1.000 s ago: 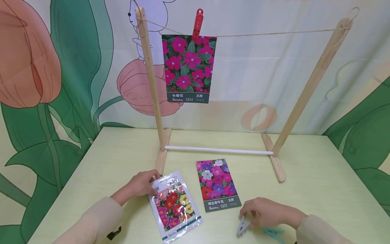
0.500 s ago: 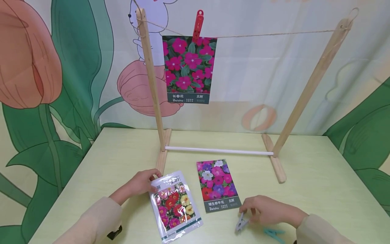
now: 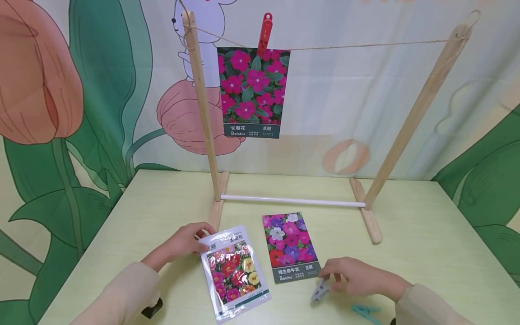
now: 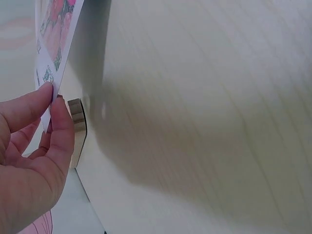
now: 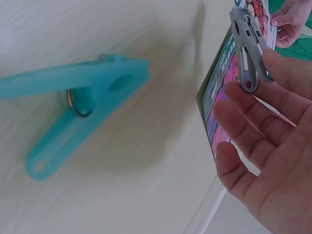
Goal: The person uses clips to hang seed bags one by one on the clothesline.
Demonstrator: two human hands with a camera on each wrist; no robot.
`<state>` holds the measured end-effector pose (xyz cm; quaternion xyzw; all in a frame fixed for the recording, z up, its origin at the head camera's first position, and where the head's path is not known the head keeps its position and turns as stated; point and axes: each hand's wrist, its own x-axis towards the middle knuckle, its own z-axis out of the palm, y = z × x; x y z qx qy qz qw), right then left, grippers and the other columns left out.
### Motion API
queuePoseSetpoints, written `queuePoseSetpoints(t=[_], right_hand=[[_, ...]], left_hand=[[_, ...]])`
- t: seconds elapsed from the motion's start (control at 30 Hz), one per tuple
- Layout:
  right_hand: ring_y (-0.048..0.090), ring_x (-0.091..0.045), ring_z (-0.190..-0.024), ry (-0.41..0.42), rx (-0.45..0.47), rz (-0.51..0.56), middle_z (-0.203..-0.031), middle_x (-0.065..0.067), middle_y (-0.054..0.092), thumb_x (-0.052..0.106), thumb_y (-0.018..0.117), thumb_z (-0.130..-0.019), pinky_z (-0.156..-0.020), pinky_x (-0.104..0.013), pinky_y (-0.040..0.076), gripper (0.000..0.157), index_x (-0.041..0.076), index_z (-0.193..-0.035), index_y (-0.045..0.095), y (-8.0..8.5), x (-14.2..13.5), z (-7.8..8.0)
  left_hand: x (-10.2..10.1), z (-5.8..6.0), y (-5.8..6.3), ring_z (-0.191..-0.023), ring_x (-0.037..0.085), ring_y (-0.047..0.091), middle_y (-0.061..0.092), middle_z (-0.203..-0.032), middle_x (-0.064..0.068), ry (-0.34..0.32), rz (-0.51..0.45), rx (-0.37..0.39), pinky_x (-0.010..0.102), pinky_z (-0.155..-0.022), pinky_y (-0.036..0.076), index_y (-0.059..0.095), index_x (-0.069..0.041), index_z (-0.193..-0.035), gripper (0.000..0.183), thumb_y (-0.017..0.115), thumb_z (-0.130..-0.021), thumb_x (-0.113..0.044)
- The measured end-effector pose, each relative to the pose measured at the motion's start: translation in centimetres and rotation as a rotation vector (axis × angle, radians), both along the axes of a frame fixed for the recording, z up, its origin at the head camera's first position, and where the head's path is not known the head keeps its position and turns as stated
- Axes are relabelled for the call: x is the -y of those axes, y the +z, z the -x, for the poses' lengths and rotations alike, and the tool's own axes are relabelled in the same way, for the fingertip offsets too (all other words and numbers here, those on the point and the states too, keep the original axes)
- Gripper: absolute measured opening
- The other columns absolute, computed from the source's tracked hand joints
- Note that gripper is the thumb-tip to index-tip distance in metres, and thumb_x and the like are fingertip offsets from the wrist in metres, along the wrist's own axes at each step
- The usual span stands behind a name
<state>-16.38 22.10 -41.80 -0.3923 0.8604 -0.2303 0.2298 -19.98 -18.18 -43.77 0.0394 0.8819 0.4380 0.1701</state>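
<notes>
My left hand (image 3: 184,243) pinches the upper left corner of a glossy white-bordered seed packet (image 3: 233,273) with red, pink and yellow flowers. In the left wrist view, thumb and forefinger grip the packet's edge, its corner lifted off the table. My right hand (image 3: 351,276) holds a grey clothespin (image 3: 320,291) between thumb and fingers, over the table's front right. A second seed packet (image 3: 290,248), with pink, purple and white flowers, lies flat between the hands. Just below my right hand lies a teal clothespin (image 5: 92,105), large in the right wrist view.
Behind stands a wooden frame (image 3: 396,131) with a twine line (image 3: 357,46) and a white crossbar (image 3: 292,201). A red clothespin (image 3: 265,34) fastens a magenta-flower packet (image 3: 253,92) to the twine. A printed cloth (image 3: 317,95) hangs behind the pale table (image 3: 410,271).
The left hand has raised and turned the glossy packet slightly, so its upper text shows more. The right hand has moved slightly up and left with the grey clothespin.
</notes>
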Motion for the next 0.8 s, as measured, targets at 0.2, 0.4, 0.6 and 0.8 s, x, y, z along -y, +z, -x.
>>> queuePoseSetpoints(t=[0.2,0.4,0.6,0.8], right_hand=[[0.046,0.003,-0.07,-0.009,0.003,-0.008,-0.09,0.008,0.057,0.011,0.06,-0.081,-0.062,-0.018,0.042,0.026,0.006,-0.106,0.062,0.6,0.3,-0.1],[0.047,0.003,-0.071,-0.003,-0.009,0.003,-0.091,0.008,0.057,0.012,0.06,-0.082,-0.063,-0.019,0.044,0.025,0.006,-0.106,0.062,0.6,0.4,0.2],[0.047,0.002,-0.071,-0.014,-0.014,-0.007,-0.092,0.008,0.057,0.013,0.059,-0.082,-0.064,-0.019,0.044,0.024,0.009,-0.106,0.062,0.8,0.6,0.4],[0.047,0.002,-0.071,-0.01,-0.04,0.002,-0.091,0.005,0.057,0.013,0.059,-0.083,-0.064,-0.021,0.045,0.024,0.007,-0.106,0.062,1.3,0.8,0.6]], left_hand=[[0.1,-0.1,0.3,-0.076,0.019,0.047,0.051,-0.089,0.011,0.005,-0.012,-0.004,0.028,-0.06,0.047,0.055,-0.006,-0.103,0.027,0.058,-0.079,0.006],[0.2,-0.1,0.9,-0.078,0.02,0.048,0.052,-0.091,0.011,0.006,-0.021,-0.002,0.029,-0.062,0.048,0.056,-0.006,-0.104,0.027,0.058,-0.079,0.004],[0.5,0.2,1.0,-0.082,0.02,0.049,0.053,-0.096,0.011,-0.002,-0.077,0.018,0.027,-0.066,0.049,0.056,-0.006,-0.108,0.028,0.057,-0.081,0.001],[0.8,0.6,1.2,-0.085,0.02,0.051,0.053,-0.1,0.012,0.011,-0.125,0.039,0.028,-0.07,0.049,0.055,-0.007,-0.112,0.03,0.056,-0.083,-0.001]])
